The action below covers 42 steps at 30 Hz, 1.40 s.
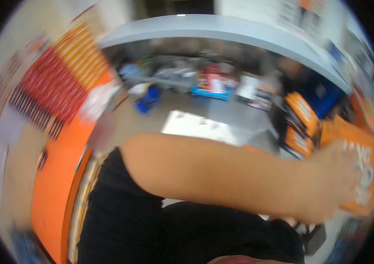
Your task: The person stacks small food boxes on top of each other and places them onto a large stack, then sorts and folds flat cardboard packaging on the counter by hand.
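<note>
My left arm stretches across the view from a black sleeve to the right side. My left hand (pixel 330 185) is smeared by motion and lies over the near side of an orange packet or box (pixel 369 154) with large white lettering. Whether its fingers grip the packet cannot be made out. Below the left wrist a small patch of skin, perhaps my right hand (pixel 286 219), shows; its fingers are mostly hidden. Just left of the packet stand orange-and-black boxes (pixel 299 114). A white sheet with dark marks (pixel 195 124) lies on the grey desk (pixel 151 121) beyond my forearm.
A curved pale shelf edge (pixel 222 26) spans the back. Under it are a blue tray (pixel 213 91) with small items, a blue object (pixel 147 99) and a white box (pixel 248 88). At left are an orange panel (pixel 57 189) and rows of red and yellow packs (pixel 55 81).
</note>
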Motion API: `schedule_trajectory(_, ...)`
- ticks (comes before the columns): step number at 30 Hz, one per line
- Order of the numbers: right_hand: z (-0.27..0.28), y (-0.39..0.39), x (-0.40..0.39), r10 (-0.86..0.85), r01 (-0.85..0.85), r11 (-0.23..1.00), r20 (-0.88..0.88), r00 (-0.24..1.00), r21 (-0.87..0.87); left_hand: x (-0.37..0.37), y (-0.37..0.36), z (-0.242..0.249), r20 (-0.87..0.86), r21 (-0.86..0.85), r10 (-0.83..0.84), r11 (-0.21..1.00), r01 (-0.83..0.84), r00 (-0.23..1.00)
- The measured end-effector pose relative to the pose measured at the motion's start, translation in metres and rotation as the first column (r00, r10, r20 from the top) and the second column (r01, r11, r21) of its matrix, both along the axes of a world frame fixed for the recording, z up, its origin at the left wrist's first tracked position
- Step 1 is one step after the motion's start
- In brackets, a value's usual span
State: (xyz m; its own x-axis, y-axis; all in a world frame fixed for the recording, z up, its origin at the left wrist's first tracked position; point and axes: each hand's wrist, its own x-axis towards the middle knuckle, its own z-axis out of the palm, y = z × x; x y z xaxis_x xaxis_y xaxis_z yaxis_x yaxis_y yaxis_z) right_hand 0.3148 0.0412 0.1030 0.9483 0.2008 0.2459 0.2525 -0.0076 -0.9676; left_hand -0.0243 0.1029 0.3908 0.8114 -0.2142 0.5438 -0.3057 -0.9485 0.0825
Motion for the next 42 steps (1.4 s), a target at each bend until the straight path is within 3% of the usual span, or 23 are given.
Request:
schedule_trajectory(2,0.0,0.031,-0.055,0.082,-0.078,0.994,0.06,0.995,-0.079,-0.085,-0.007,-0.009,0.195,-0.013,0.056,0.998,-0.055,0.979)
schedule_trajectory(3,0.001,0.052,-0.085,0.138,-0.127,0.985,0.095,0.986,-0.119,-0.124,-0.007,-0.017,0.213,-0.024,0.176,0.984,-0.175,0.961)
schedule_trajectory(5,0.0,0.099,-0.149,0.272,-0.239,0.949,0.151,0.95,-0.207,-0.191,-0.005,-0.038,0.333,-0.068,0.25,0.968,-0.242,0.909)
schedule_trajectory(9,0.003,0.187,-0.295,0.553,-0.466,0.818,0.238,0.798,-0.339,-0.329,-0.014,-0.053,0.372,-0.166,0.534,0.843,-0.512,0.759)
schedule_trajectory(11,0.004,0.234,-0.371,0.675,-0.556,0.729,0.281,0.682,-0.399,-0.389,-0.009,-0.064,0.247,-0.307,0.719,0.694,-0.651,0.649)
schedule_trajectory(12,0.008,0.253,-0.411,0.726,-0.592,0.682,0.306,0.615,-0.428,-0.42,-0.008,-0.067,0.243,-0.316,0.736,0.676,-0.666,0.631)
schedule_trajectory(15,0.015,0.31,-0.531,0.843,-0.666,0.536,0.377,0.384,-0.519,-0.496,-0.009,-0.08,0.17,-0.366,0.912,0.409,-0.836,0.372)
schedule_trajectory(19,0.014,0.392,-0.68,0.89,-0.661,0.39,0.445,0.094,-0.64,-0.6,0.001,-0.128,0.087,-0.393,0.995,0.088,-0.915,0.058)
schedule_trajectory(20,0.022,0.403,-0.721,0.933,-0.656,0.33,0.34,0.117,-0.679,-0.624,0.005,-0.142,0.046,-0.422,0.999,0.002,-0.907,-0.02)
schedule_trajectory(21,0.047,0.395,-0.769,0.937,-0.615,0.31,0.343,0.068,-0.725,-0.648,0.013,-0.161,0.047,-0.474,0.993,-0.07,-0.878,-0.105)
schedule_trajectory(23,0.069,0.416,-0.855,0.983,-0.526,0.132,0.178,-0.038,-0.84,-0.696,0.035,-0.199,-0.017,-0.66,0.975,-0.177,-0.73,-0.221)
schedule_trajectory(25,0.04,0.473,-0.935,0.969,-0.415,0.08,0.169,-0.182,-0.906,-0.746,0.062,-0.227,-0.175,-0.878,0.952,-0.266,-0.397,-0.252)
schedule_trajectory(26,0.05,0.479,-0.976,0.958,-0.266,-0.017,0.061,-0.279,-0.964,-0.774,0.08,-0.242,-0.26,-0.921,0.929,-0.32,-0.222,-0.262)
schedule_trajectory(28,0.003,0.526,-1.051,0.916,-0.133,-0.038,0.019,-0.401,-0.99,-0.831,0.114,-0.283,-0.399,-0.917,0.871,-0.384,0.109,-0.287)
schedule_trajectory(30,-0.024,0.543,-1.112,0.895,-0.075,-0.06,-0.02,-0.445,-0.995,-0.889,0.13,-0.353,-0.44,-0.895,0.854,-0.393,0.211,-0.276)
schedule_trajectory(31,-0.038,0.545,-1.135,0.887,0.1,0.009,-0.039,-0.461,-0.995,-0.908,0.136,-0.373,-0.468,-0.87,0.845,-0.389,0.304,-0.259)
schedule_trajectory(32,-0.045,0.542,-1.146,0.88,0.265,0.079,-0.057,-0.471,-0.961,-0.912,0.134,-0.374,-0.477,-0.864,0.84,-0.395,0.312,-0.259)
schedule_trajectory(33,-0.032,0.546,-1.151,0.88,0.273,0.069,-0.071,-0.47,-0.96,-0.917,0.133,-0.374,-0.502,-0.854,0.83,-0.431,0.291,-0.244)
schedule_trajectory(35,0.019,0.562,-1.158,0.66,0.351,-0.121,-0.34,-0.67,-0.928,-0.926,0.138,-0.367,-0.549,-0.825,0.809,-0.484,0.291,-0.21)
schedule_trajectory(36,0.031,0.576,-1.15,0.69,0.064,-0.427,-0.371,-0.622,-0.902,-0.926,0.14,-0.349,-0.597,-0.779,0.786,-0.521,0.348,-0.16)
schedule_trajectory(37,0.042,0.596,-1.137,0.706,-0.256,-0.633,-0.409,-0.578,-0.73,-0.928,0.142,-0.34,-0.635,-0.734,0.764,-0.551,0.397,-0.113)
schedule_trajectory(39,0.062,0.62,-1.116,0.75,-0.31,-0.638,-0.476,-0.459,-0.705,-0.943,0.135,-0.35,-0.639,-0.719,0.762,-0.543,0.435,-0.106)
schedule_trajectory(42,-0.043,0.653,-1.079,0.837,-0.372,-0.534,-0.411,-0.362,-0.759,-0.966,0.136,-0.378,-0.666,-0.687,0.744,-0.584,0.432,-0.053)
